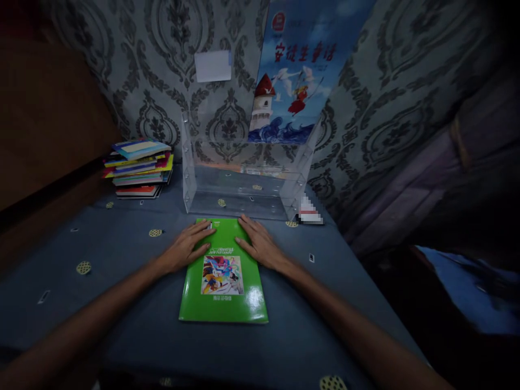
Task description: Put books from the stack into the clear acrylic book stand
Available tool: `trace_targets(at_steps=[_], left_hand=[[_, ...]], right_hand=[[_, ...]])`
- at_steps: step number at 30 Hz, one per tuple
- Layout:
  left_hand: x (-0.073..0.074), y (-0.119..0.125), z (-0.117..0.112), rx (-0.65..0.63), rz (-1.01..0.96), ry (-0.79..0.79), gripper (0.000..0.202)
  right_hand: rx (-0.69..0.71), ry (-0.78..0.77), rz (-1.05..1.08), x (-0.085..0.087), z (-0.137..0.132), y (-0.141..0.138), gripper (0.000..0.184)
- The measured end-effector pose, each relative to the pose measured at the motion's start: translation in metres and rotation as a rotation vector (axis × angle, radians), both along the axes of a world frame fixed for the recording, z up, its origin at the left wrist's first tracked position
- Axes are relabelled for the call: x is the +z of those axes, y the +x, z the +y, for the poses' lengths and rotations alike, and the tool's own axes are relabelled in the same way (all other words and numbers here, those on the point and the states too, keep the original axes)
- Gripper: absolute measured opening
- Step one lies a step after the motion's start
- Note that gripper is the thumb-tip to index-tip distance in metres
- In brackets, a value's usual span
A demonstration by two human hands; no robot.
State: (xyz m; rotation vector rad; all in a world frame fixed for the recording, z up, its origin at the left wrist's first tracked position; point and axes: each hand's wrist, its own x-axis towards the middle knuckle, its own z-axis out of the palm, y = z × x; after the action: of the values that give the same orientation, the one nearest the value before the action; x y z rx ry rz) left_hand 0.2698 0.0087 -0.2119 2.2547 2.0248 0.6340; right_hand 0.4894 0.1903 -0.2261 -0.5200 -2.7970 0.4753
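Observation:
A green book (223, 281) with a colourful picture on its cover lies flat on the blue-grey tablecloth (122, 325), its title upside down to me. My left hand (187, 248) rests flat on the book's far left corner with fingers stretched out. My right hand (260, 244) lies flat on the far right corner, fingers also extended. Just beyond the book stands a clear acrylic rack (244, 173). A blue picture book (292, 76) with a lighthouse and a red figure stands upright in the rack's right side, leaning on the wall.
A stack of several colourful books (138, 168) sits at the far left of the table by the patterned wall. A white card (213, 65) is stuck on the wall. The table's right edge drops off near dark furniture (447, 227).

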Motion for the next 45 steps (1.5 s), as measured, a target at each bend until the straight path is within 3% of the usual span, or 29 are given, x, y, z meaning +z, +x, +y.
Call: trace_targets(at_steps=[10, 18, 24, 26, 30, 32, 36, 41, 45], left_hand=[[-0.004, 0.010, -0.011, -0.036, 0.029, 0.079, 0.044], [-0.014, 0.036, -0.042, -0.035, 0.073, 0.123, 0.046], [-0.008, 0.054, -0.072, -0.085, 0.084, 0.112, 0.050], [-0.006, 0.061, -0.081, -0.092, 0.086, 0.092, 0.052], [-0.003, 0.072, -0.096, -0.094, 0.093, 0.092, 0.053], [-0.003, 0.076, -0.099, -0.091, 0.098, 0.105, 0.052], [-0.005, 0.076, -0.102, -0.085, 0.092, 0.148, 0.053], [-0.015, 0.069, -0.104, -0.106, 0.005, 0.186, 0.053], [-0.019, 0.057, -0.098, -0.081, -0.303, 0.082, 0.040]], right_hand=[[0.033, 0.010, 0.015, 0.006, -0.030, 0.030, 0.076], [0.042, 0.058, 0.007, 0.002, -0.083, 0.079, 0.072], [0.219, 0.060, -0.092, 0.020, -0.120, 0.135, 0.108], [0.281, 0.126, -0.106, 0.019, -0.128, 0.150, 0.111], [0.328, 0.356, -0.027, -0.006, -0.140, 0.163, 0.088], [0.288, 0.444, 0.011, -0.020, -0.145, 0.164, 0.083], [0.257, 0.516, 0.083, -0.032, -0.146, 0.159, 0.075], [0.354, 0.308, 0.232, -0.017, -0.126, 0.145, 0.060], [0.439, 0.136, 0.466, 0.014, -0.109, 0.125, 0.039]])
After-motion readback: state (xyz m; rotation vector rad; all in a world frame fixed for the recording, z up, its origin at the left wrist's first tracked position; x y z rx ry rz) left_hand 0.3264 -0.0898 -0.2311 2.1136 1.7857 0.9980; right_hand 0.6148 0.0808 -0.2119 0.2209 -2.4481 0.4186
